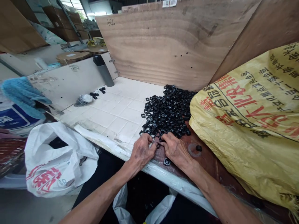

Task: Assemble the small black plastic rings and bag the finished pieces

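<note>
Cannot tell the shape of the small dark piece (158, 145) between the hands (143, 149). Cannot see the yellow sack (245, 133) beyond the right edge, cut off there.

Left hand (143, 150) and right hand (174, 148) close together at near edge of black ring pile (164, 110); grip unclear. Yellow sack (243, 124) right of pile; grey bottle (105, 74) farther left.

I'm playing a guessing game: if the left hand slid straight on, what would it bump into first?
Probably the pile of small black pieces, right ahead of the left hand, though the gap is hard to judge.
</note>
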The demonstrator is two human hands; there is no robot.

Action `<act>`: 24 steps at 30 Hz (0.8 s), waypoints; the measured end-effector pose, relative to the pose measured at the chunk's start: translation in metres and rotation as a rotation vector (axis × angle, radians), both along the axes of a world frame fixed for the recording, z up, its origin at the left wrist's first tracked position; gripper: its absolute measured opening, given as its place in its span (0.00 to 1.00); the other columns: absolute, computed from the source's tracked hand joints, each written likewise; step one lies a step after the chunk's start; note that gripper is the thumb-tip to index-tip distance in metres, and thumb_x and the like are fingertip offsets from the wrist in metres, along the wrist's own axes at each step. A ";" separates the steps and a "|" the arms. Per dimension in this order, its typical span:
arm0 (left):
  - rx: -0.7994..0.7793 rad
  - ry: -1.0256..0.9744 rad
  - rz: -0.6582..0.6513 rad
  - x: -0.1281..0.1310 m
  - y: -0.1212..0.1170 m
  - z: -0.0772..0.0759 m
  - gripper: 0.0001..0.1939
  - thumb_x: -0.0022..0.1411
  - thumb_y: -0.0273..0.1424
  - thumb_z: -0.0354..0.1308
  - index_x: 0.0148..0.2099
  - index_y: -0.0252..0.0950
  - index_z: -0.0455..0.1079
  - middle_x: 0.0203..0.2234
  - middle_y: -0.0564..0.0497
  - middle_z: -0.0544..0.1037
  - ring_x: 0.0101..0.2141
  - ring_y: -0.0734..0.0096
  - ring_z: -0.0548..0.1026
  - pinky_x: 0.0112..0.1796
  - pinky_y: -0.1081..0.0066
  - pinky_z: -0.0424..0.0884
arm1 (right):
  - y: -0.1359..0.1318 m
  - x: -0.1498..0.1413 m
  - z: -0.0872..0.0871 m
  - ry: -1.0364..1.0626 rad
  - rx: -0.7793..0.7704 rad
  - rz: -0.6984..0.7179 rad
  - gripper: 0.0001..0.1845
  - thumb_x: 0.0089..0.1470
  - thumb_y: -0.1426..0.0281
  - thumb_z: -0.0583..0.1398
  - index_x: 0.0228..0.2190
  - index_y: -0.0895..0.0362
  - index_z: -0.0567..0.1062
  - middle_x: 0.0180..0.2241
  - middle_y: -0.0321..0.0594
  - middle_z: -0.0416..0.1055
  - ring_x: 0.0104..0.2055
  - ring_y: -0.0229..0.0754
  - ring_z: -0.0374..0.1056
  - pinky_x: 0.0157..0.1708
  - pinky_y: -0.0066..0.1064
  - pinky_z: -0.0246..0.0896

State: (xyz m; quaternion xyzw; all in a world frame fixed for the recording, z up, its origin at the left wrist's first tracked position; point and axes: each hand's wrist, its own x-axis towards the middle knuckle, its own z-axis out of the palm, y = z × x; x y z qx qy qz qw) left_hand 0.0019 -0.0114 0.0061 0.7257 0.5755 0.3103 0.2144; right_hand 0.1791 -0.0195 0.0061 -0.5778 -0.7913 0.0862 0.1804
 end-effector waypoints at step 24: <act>0.014 -0.182 -0.151 -0.014 -0.003 -0.033 0.14 0.53 0.27 0.57 0.42 0.46 0.74 0.30 0.50 0.78 0.29 0.63 0.77 0.33 0.65 0.74 | -0.002 -0.009 -0.011 0.429 0.184 0.231 0.11 0.55 0.74 0.56 0.39 0.50 0.74 0.34 0.42 0.74 0.36 0.47 0.70 0.36 0.34 0.66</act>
